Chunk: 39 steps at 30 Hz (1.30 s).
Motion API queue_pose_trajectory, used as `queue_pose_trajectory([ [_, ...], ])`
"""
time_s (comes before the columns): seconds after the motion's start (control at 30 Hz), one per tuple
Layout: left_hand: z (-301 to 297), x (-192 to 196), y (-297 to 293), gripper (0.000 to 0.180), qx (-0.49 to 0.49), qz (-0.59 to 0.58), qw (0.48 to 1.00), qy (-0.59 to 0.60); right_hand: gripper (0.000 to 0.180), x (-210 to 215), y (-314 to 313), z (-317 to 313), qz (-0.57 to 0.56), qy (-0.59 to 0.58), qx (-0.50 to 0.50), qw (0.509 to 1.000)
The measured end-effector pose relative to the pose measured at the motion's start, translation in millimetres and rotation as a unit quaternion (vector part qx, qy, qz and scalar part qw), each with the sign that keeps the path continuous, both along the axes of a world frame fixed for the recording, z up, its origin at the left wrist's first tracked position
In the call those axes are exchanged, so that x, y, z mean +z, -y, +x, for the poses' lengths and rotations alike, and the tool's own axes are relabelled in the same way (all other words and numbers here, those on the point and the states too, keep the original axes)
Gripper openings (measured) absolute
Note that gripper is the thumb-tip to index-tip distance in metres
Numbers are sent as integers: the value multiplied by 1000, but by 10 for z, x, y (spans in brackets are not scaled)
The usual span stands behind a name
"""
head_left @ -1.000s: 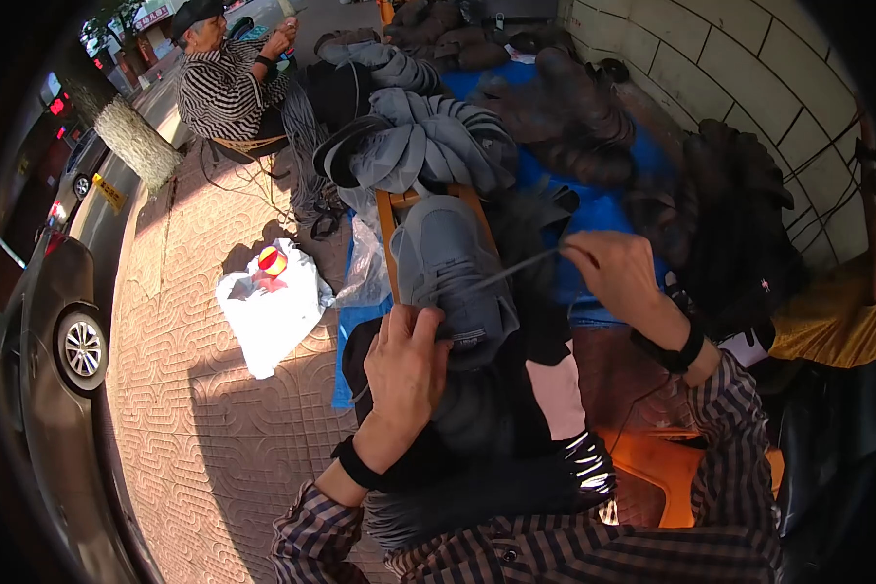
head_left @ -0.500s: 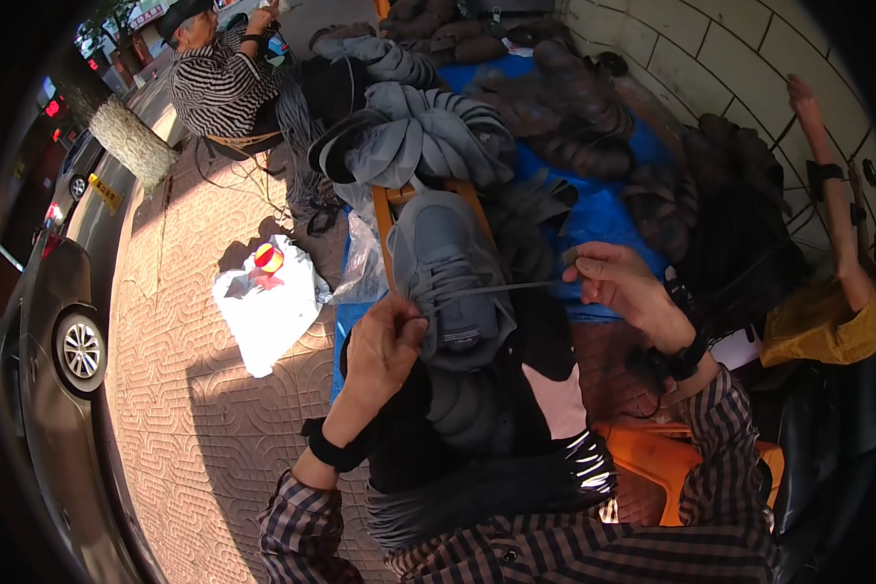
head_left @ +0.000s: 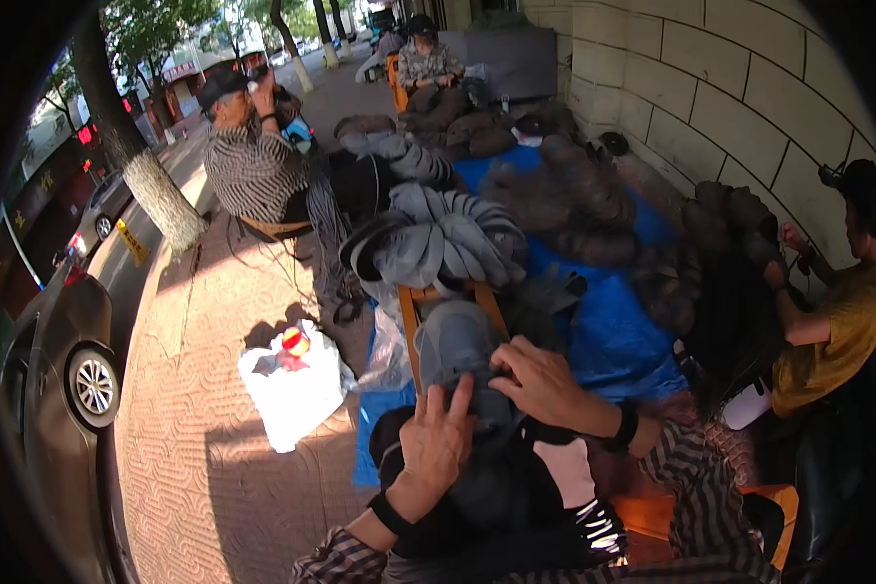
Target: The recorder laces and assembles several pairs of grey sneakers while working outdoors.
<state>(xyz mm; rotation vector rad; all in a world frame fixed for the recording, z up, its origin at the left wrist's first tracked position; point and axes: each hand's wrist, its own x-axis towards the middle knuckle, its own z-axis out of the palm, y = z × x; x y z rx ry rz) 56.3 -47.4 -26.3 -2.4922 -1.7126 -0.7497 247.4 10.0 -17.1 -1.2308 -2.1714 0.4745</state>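
In front of me a grey shoe upper (head_left: 456, 336) rests toe-away over the end of an orange stool or bench (head_left: 492, 304). My left hand (head_left: 438, 443) lies on its near left part, index and middle fingers stretched forward over the lacing area. At the right side of the same area, my right hand (head_left: 547, 387) has thumb and forefinger pinched together. Whatever sits in that pinch is too small and blurred to make out. My hands cover most of the laces and the heel end.
Beyond the upper lies a bundle of grey shoe uppers (head_left: 448, 238). Darker piles (head_left: 565, 195) cover a blue sheet (head_left: 618, 341). A white plastic bag (head_left: 297, 399) stands on the paving at left. Co-workers sit at far left, far back and right; a car (head_left: 63, 389) is parked leftward.
The lace stretched rightward from the upper no longer shows. My right hand has come in to the upper, and my left fingers have straightened onto it. The view has tilted up.
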Motion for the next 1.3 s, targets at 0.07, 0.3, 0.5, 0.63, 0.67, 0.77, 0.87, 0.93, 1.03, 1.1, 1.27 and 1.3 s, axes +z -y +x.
queue_pose_trajectory([
  [0.07,12,59,49,48,-13,-2,999,38,25,125,3,51,33,4,4,999],
  [0.3,-162,110,216,17,0,-73,985,159,19,271,-251,50,55,23,8,998],
  [0.5,-132,43,277,14,-18,-76,974,211,28,67,-118,-142,198,101,78,972],
  [0.63,-82,11,291,14,-26,-78,969,233,28,136,-151,-151,134,90,93,983],
  [0.67,-66,-9,286,15,-28,-81,966,246,29,167,-239,-132,15,19,100,995],
  [0.77,-105,-20,339,17,-4,-106,960,258,30,423,-612,-134,-291,-104,150,939],
  [0.87,-108,-26,346,16,9,-117,957,264,31,358,-574,-55,-205,-12,156,966],
  [0.93,-149,-27,352,16,12,-119,956,267,30,315,-515,76,-173,-92,78,977],
  [1.03,-201,-58,383,13,23,-163,942,293,28,179,-337,164,-78,-115,59,988],
  [1.1,-205,-78,388,11,23,-169,935,312,29,121,-196,128,-74,-108,62,990],
  [1.27,-166,-65,363,11,16,-153,938,312,39,-52,-204,55,5,-114,44,992],
  [1.3,-148,-73,345,12,10,-139,939,315,41,-15,-220,68,-38,-128,33,990],
])
